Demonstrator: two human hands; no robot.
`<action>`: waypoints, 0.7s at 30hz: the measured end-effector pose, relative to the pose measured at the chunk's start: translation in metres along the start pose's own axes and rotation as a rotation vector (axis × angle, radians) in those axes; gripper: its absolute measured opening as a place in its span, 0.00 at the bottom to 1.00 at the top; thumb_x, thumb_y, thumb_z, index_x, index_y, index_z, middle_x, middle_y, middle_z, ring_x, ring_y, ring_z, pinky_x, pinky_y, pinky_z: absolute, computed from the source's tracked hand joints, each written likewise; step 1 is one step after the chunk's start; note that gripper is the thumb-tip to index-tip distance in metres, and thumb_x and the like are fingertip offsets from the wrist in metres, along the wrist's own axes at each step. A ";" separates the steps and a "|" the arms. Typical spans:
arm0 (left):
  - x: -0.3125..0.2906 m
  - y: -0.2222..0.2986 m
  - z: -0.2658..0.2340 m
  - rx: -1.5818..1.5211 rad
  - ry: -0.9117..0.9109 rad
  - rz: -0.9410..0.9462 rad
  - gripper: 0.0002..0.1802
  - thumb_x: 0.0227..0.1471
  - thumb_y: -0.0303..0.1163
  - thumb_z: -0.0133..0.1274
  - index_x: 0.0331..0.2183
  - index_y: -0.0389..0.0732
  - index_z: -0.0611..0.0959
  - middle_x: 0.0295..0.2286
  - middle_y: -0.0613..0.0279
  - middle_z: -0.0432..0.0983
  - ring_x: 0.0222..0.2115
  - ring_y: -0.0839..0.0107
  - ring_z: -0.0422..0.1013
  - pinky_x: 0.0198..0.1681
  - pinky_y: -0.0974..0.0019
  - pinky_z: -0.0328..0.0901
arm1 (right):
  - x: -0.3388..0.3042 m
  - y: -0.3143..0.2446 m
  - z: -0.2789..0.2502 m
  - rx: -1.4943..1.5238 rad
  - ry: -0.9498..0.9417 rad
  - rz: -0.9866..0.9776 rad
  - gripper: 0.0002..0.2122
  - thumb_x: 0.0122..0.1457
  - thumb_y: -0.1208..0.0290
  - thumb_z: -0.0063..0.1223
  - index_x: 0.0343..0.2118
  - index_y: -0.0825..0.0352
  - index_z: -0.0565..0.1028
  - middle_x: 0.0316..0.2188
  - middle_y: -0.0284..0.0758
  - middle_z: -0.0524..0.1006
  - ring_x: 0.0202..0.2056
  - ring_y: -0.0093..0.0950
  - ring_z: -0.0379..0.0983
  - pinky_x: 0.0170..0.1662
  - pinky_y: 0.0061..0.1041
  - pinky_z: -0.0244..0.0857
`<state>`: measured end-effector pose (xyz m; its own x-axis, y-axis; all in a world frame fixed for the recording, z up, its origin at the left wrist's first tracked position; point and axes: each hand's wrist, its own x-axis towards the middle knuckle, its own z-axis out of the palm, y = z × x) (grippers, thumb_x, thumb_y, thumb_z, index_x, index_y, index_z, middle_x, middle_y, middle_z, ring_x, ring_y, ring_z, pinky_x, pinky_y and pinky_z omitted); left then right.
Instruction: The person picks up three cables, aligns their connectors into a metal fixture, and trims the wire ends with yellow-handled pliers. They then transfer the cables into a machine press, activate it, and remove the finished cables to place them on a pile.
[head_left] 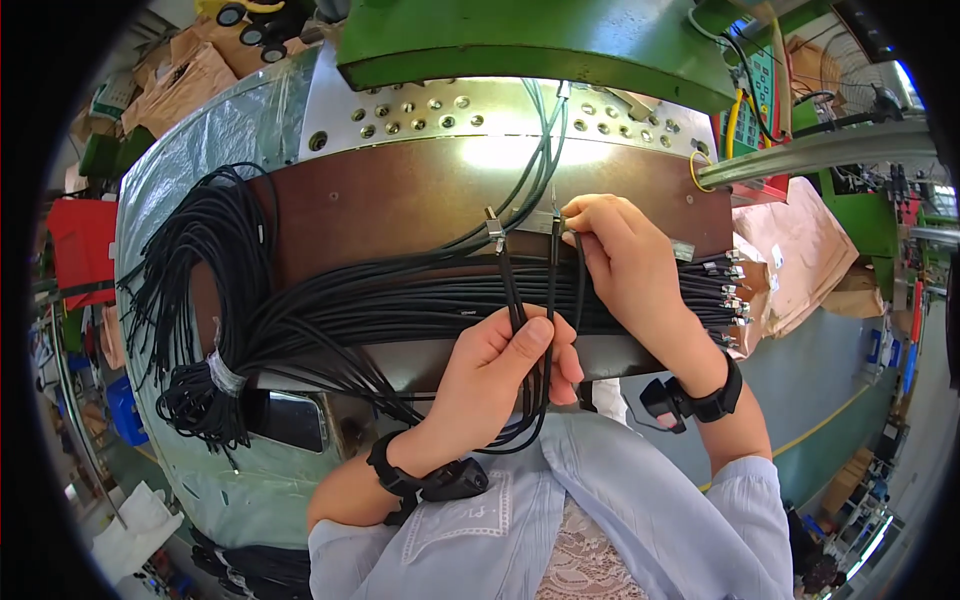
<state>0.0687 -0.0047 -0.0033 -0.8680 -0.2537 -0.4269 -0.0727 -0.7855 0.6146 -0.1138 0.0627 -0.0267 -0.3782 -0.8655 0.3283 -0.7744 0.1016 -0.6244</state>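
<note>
My left hand (500, 365) is closed around several black cables (512, 290) in front of my body, its thumb pressed over them. One of these cables ends in a shiny metal connector (495, 229) that points up and away from me. To the right, my right hand (625, 250) pinches a black cable close to its thin tip, with the fingertips beside a small metal plate on the board. Beneath both hands lies a long bundle of black cables (400, 290), with metal connectors (735, 290) at its right end. Two or three cables also run up under the green machine.
A brown board (350, 190) carries the bundle. Behind it are a perforated metal plate (390, 115) and a green machine (530, 45). Tied cable coils (215, 375) and a phone (288, 420) lie at the left. A metal arm (820, 155) reaches in from the right.
</note>
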 end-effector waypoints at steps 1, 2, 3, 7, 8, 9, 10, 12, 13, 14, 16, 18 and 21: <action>0.001 0.000 0.000 0.003 -0.006 -0.003 0.14 0.61 0.37 0.39 0.35 0.35 0.73 0.26 0.55 0.75 0.23 0.72 0.72 0.29 0.72 0.69 | 0.003 -0.002 -0.005 -0.067 -0.006 -0.078 0.11 0.45 0.83 0.56 0.33 0.66 0.72 0.31 0.37 0.75 0.32 0.36 0.72 0.37 0.27 0.67; 0.003 0.001 0.000 -0.005 -0.049 -0.024 0.14 0.61 0.37 0.39 0.35 0.35 0.73 0.26 0.56 0.75 0.23 0.73 0.72 0.29 0.72 0.68 | 0.007 -0.002 -0.009 -0.132 -0.014 -0.157 0.12 0.44 0.83 0.56 0.33 0.66 0.72 0.30 0.37 0.75 0.32 0.36 0.72 0.37 0.28 0.67; 0.005 0.001 -0.001 -0.013 -0.092 -0.046 0.14 0.61 0.36 0.39 0.35 0.35 0.73 0.26 0.57 0.74 0.23 0.74 0.71 0.29 0.73 0.68 | 0.011 -0.002 -0.013 -0.134 -0.010 -0.156 0.12 0.44 0.83 0.56 0.33 0.66 0.72 0.30 0.37 0.75 0.32 0.36 0.72 0.37 0.28 0.67; 0.003 0.013 0.025 -0.059 -0.032 -0.148 0.14 0.61 0.36 0.39 0.36 0.35 0.73 0.25 0.59 0.74 0.22 0.76 0.70 0.28 0.74 0.67 | 0.013 -0.011 -0.024 -0.197 0.103 -0.440 0.12 0.43 0.83 0.57 0.33 0.66 0.72 0.31 0.37 0.75 0.31 0.36 0.72 0.36 0.28 0.66; 0.006 0.017 0.029 -0.074 0.019 -0.179 0.15 0.61 0.37 0.39 0.37 0.34 0.73 0.25 0.59 0.74 0.22 0.76 0.70 0.28 0.74 0.67 | 0.008 -0.014 -0.025 -0.204 0.107 -0.443 0.11 0.43 0.83 0.57 0.32 0.66 0.72 0.30 0.37 0.75 0.31 0.36 0.71 0.36 0.28 0.66; 0.009 0.020 0.028 -0.073 0.020 -0.179 0.15 0.61 0.37 0.39 0.37 0.34 0.73 0.25 0.59 0.74 0.22 0.76 0.70 0.28 0.74 0.67 | 0.004 -0.017 -0.025 -0.209 0.110 -0.447 0.11 0.43 0.83 0.57 0.31 0.67 0.72 0.30 0.37 0.74 0.30 0.37 0.71 0.36 0.29 0.66; 0.013 0.022 0.025 -0.049 -0.033 -0.191 0.15 0.62 0.37 0.39 0.38 0.34 0.73 0.25 0.59 0.74 0.21 0.76 0.70 0.28 0.74 0.66 | 0.002 -0.018 -0.024 -0.213 0.112 -0.450 0.11 0.43 0.83 0.57 0.30 0.67 0.72 0.30 0.37 0.74 0.30 0.37 0.71 0.35 0.29 0.65; 0.018 0.025 0.019 0.001 -0.139 -0.219 0.16 0.62 0.37 0.38 0.40 0.34 0.74 0.24 0.59 0.74 0.21 0.76 0.69 0.26 0.75 0.65 | 0.000 -0.005 -0.022 -0.146 0.131 -0.318 0.10 0.43 0.84 0.57 0.30 0.67 0.72 0.29 0.37 0.73 0.30 0.37 0.71 0.35 0.28 0.65; 0.017 0.023 0.019 0.003 -0.136 -0.223 0.16 0.62 0.37 0.38 0.40 0.34 0.74 0.24 0.59 0.74 0.21 0.76 0.69 0.26 0.75 0.65 | -0.001 0.001 -0.022 -0.084 0.149 -0.186 0.10 0.43 0.84 0.56 0.29 0.67 0.72 0.29 0.37 0.73 0.30 0.37 0.70 0.35 0.28 0.65; 0.012 0.018 0.019 0.121 -0.044 -0.095 0.18 0.62 0.38 0.37 0.41 0.34 0.73 0.22 0.60 0.73 0.20 0.77 0.68 0.25 0.75 0.64 | -0.002 0.005 -0.021 -0.021 0.166 -0.053 0.09 0.43 0.84 0.56 0.29 0.68 0.71 0.28 0.37 0.73 0.30 0.37 0.70 0.35 0.28 0.65; 0.006 0.012 0.019 0.357 0.136 0.163 0.20 0.63 0.39 0.35 0.44 0.33 0.73 0.19 0.62 0.71 0.17 0.78 0.66 0.23 0.76 0.61 | -0.007 0.010 -0.019 -0.026 0.135 -0.063 0.09 0.43 0.85 0.56 0.29 0.68 0.71 0.28 0.38 0.72 0.30 0.37 0.70 0.34 0.28 0.65; 0.008 0.017 0.015 0.264 0.035 0.072 0.21 0.63 0.40 0.33 0.44 0.33 0.73 0.17 0.63 0.70 0.16 0.78 0.64 0.21 0.76 0.61 | -0.005 0.007 -0.016 -0.037 0.068 -0.099 0.09 0.43 0.85 0.56 0.29 0.68 0.71 0.27 0.38 0.72 0.31 0.36 0.69 0.34 0.28 0.65; 0.009 0.022 0.011 0.072 -0.173 -0.106 0.24 0.63 0.41 0.31 0.43 0.31 0.73 0.13 0.65 0.67 0.12 0.78 0.61 0.18 0.75 0.60 | -0.001 0.001 -0.022 -0.111 -0.008 -0.062 0.09 0.43 0.85 0.56 0.29 0.68 0.71 0.27 0.38 0.72 0.31 0.36 0.69 0.33 0.28 0.65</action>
<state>0.0536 -0.0179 0.0132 -0.9245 -0.0662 -0.3753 -0.1976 -0.7588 0.6206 -0.1255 0.0739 -0.0123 -0.3242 -0.8756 0.3581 -0.8478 0.1010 -0.5206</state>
